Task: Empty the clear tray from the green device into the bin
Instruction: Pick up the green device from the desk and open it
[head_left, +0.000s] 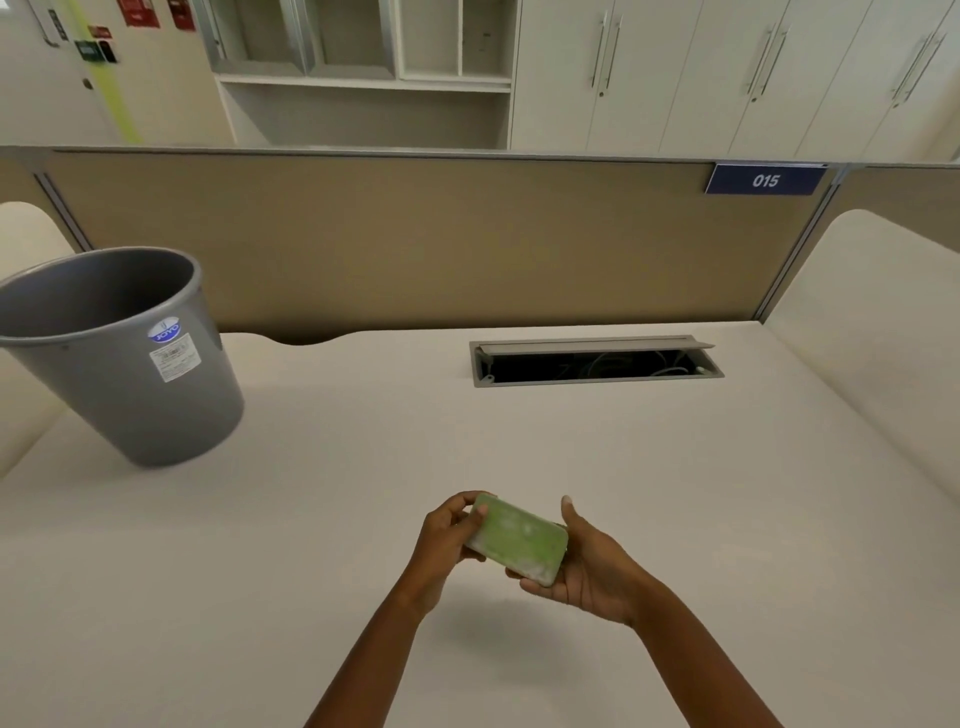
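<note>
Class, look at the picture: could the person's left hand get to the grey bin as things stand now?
Probably yes, though not at once. The left hand grips one end of the green device, so it is busy. The desk between it and the bin looks bare, so nothing blocks the way.

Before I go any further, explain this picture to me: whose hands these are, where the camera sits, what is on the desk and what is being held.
There is no machine here. A person wears one wide-angle camera on the head, looking forward and down, so you see their own two bare arms. The left hand and right hand together hold a small green device above the white desk; the left fingers grip its far end, the right hand cradles the near end. No clear tray shows yet. A grey bin stands on the desk at the far left. An open cable hatch is set into the desk by the partition, which carries a sign reading 015.
</note>
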